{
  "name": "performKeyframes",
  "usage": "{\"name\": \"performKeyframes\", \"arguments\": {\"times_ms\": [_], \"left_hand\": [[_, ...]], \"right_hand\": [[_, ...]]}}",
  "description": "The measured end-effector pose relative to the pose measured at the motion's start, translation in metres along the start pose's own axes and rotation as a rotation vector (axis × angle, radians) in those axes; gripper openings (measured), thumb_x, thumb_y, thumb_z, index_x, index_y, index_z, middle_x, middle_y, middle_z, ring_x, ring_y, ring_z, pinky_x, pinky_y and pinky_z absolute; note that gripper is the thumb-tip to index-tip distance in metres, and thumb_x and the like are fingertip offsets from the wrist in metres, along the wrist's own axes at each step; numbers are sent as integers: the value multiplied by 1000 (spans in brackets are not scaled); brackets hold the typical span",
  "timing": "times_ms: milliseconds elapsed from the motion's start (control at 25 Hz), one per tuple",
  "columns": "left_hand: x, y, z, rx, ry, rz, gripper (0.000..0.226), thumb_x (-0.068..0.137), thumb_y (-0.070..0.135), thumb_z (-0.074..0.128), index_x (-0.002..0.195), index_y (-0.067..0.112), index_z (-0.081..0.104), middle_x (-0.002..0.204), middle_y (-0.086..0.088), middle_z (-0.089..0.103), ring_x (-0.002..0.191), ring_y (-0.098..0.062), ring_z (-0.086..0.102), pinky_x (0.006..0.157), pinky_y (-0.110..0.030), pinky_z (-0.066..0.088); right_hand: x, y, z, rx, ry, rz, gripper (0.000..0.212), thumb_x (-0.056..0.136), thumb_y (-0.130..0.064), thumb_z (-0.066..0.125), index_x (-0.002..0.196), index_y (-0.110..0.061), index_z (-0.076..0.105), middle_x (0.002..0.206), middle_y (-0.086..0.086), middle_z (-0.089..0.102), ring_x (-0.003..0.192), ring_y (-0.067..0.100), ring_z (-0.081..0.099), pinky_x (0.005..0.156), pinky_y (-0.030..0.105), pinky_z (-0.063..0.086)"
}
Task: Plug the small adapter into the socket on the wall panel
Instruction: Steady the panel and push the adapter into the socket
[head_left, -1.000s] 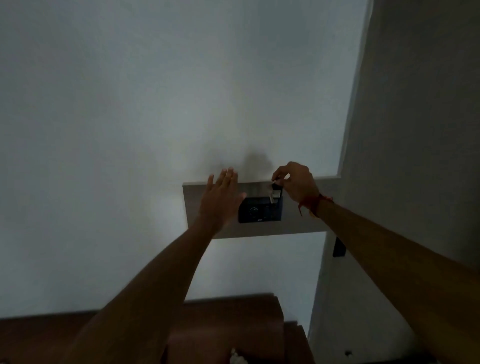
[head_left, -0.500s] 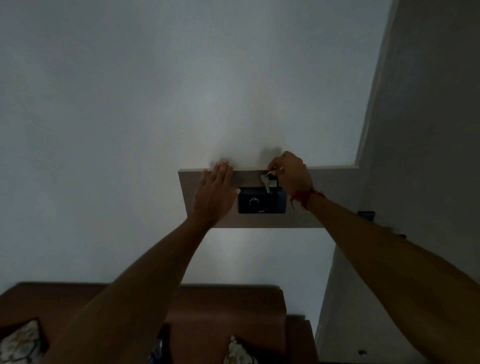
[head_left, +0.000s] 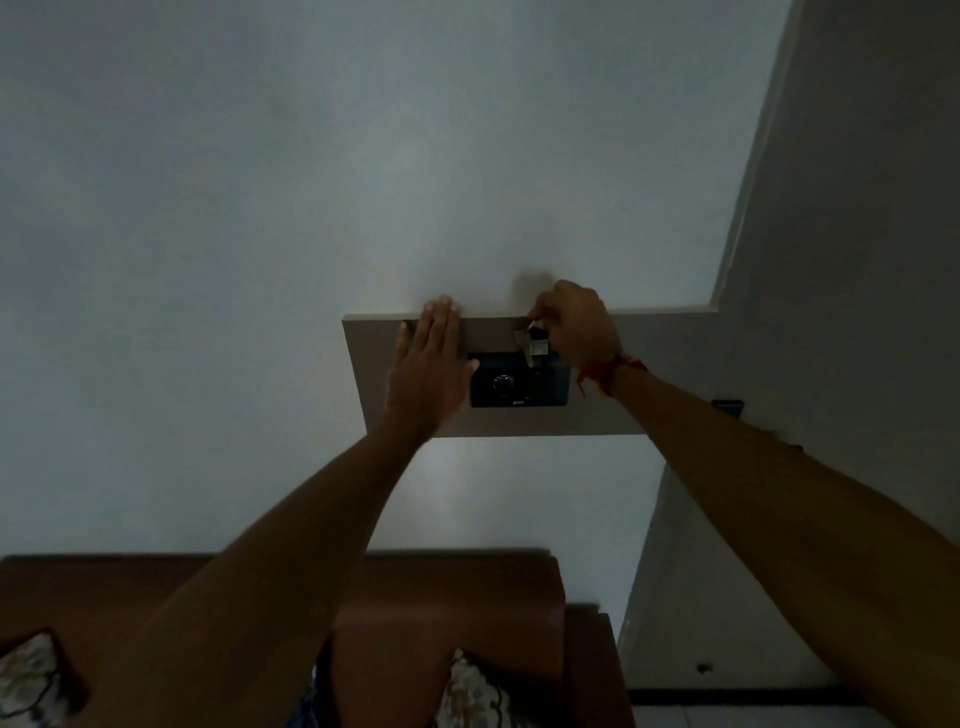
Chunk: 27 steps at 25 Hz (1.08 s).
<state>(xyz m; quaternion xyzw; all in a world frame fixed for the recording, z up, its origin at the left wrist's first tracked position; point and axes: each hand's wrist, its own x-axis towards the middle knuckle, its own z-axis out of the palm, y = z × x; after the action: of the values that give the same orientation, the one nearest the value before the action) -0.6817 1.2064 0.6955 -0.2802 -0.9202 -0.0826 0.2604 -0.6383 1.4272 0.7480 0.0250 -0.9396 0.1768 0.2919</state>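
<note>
A dark switch panel with a round dial (head_left: 519, 380) is set in a pale board (head_left: 498, 421) on the white wall. My right hand (head_left: 579, 327), a red thread at its wrist, pinches a small pale adapter (head_left: 532, 345) at the panel's upper right edge; whether its pins are in the socket is hidden. My left hand (head_left: 428, 371) lies flat and open against the board, just left of the panel, fingers up.
A brown sofa back (head_left: 452, 597) with patterned cushions (head_left: 478, 691) stands below the board. A grey wall (head_left: 852, 312) juts out on the right, with a small dark fitting (head_left: 727, 404) on it near my right forearm.
The view has tilted down, showing more of the sofa. My right hand with the adapter has stayed at the panel's top right edge. The left hand has kept flat on the board.
</note>
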Motion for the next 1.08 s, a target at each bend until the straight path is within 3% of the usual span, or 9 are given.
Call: {"name": "performKeyframes", "arguments": {"times_ms": [360, 600, 840, 960, 1080], "left_hand": [[-1, 0, 8, -37, 27, -21, 83, 102, 47, 48, 164, 10, 5, 174, -8, 2, 161, -25, 1, 130, -54, 12], [0, 1, 7, -79, 13, -16, 83, 103, 44, 49, 163, 8, 5, 174, -10, 2, 161, -27, 0, 131, -55, 10], [2, 1, 7, -75, 16, -18, 82, 103, 43, 50, 163, 7, 7, 173, -11, 4, 161, -27, 1, 130, -54, 12], [3, 3, 5, -78, 15, -26, 82, 103, 44, 49, 163, 7, 7, 173, -12, 4, 161, -27, 1, 131, -54, 11], [3, 3, 4, -69, 7, -24, 83, 103, 44, 50, 163, 6, 7, 173, -13, 4, 161, -29, 1, 131, -54, 10]], "right_hand": [[-13, 2, 17, -152, 13, -99, 12, 83, 5, 55, 91, -4, 58, 95, 17, 54, 80, 32, 54, 61, 43, 50], [-23, 5, 16, -408, 5, -301, 41, 71, -12, 68, 111, -12, 61, 109, 17, 52, 93, 31, 51, 70, 39, 51], [-18, -3, 16, -577, -10, -505, 20, 74, -9, 69, 94, -9, 65, 100, 18, 57, 87, 33, 55, 64, 37, 47], [-15, -5, 13, -467, -35, -492, 15, 79, -8, 63, 94, -6, 60, 97, 21, 55, 81, 32, 54, 60, 36, 45], [-17, -6, 18, -90, 80, -243, 19, 89, -10, 42, 98, -3, 57, 100, 18, 47, 74, 24, 48, 60, 33, 44]]}}
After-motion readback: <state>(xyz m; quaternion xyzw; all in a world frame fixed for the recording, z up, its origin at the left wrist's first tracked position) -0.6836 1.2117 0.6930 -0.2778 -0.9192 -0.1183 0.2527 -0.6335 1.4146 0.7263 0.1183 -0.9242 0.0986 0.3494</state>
